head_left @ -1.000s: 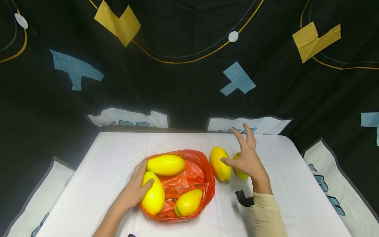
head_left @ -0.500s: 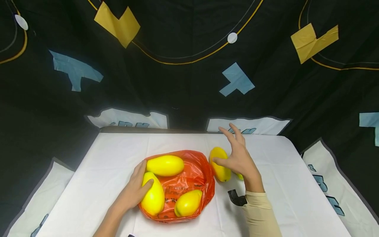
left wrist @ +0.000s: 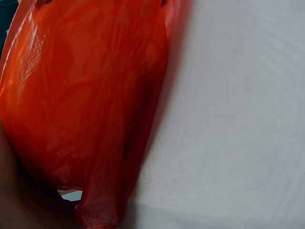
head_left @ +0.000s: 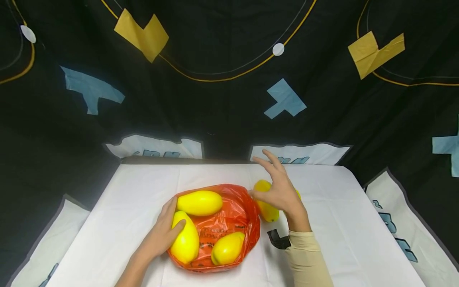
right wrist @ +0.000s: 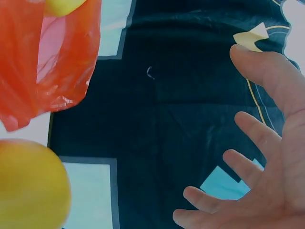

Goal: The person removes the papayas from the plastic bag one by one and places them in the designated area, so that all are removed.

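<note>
Head view: we've a thin, shiny red plastic bag (head_left: 253,225) w/ wrinkled walls, mouth up, on the white, lightly creased cloth of the desk (head_left: 107,227). In it we count 3 smooth, glossy yellow ovals: an upper fruit (head_left: 200,203), a left fruit (head_left: 185,238) and a lower fruit (head_left: 228,248). L hand (head_left: 162,229) is at the bag's left edge, thumb over the left fruit; can't tell if it pinches the film. R hand (head_left: 281,191) is released, fingers spread, hovering near the bag's right rim; it partly hides an outer fruit (head_left: 269,213) just right of the bag & nearly all of a 2nd outer fruit (head_left: 298,194). Stretchy-looking beige sleeve (head_left: 308,259) on that arm; matte black backdrop (head_left: 215,107) behind. L wrist view: translucent red film w/ fine dimpled texture, bunched into a tail at bottom; hand dark & blurry at lower left. R wrist view: 5 fingers splayed, nothing held; blurry rounded yellow fruit at lower left, bag's crinkled side above.
</note>
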Available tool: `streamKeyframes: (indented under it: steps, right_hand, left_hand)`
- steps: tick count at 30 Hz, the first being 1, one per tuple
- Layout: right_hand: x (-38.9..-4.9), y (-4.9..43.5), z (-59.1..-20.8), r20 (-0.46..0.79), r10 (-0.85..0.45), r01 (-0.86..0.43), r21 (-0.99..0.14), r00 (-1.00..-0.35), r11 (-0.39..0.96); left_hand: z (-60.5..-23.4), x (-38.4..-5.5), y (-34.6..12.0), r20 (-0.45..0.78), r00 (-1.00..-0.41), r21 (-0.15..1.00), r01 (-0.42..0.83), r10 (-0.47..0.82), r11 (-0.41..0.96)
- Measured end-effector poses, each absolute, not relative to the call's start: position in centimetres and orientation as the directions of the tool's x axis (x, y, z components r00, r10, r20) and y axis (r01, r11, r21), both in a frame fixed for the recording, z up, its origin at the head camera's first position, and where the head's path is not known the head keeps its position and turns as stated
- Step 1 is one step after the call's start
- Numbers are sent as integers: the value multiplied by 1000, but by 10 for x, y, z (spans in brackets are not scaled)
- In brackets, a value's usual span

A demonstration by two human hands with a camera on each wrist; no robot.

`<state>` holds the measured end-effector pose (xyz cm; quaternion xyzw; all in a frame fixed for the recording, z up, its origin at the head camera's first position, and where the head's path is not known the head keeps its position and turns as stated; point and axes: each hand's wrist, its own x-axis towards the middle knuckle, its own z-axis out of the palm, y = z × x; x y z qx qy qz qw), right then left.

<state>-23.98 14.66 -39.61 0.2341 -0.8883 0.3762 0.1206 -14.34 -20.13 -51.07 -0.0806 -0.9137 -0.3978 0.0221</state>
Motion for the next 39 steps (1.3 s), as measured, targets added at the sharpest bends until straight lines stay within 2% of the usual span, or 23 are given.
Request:
streamKeyframes:
  steps: [16, 34, 39]
  right_hand:
    - [-237, 118, -399, 361, -415, -545, -649, -835, 531]
    - [-237, 83, -393, 273, -522, -549, -669, -808, 501]
    - [-239, 75, -396, 300, -550, -593, -635, -780, 496]
  left_hand:
    - [-512, -144, -202, 93, -988, 726, 150, 120, 672]
    - [-513, -142, -204, 76, -991, 734, 129, 107, 666]
    - [-513, -143, -204, 83, -990, 732, 137, 112, 667]
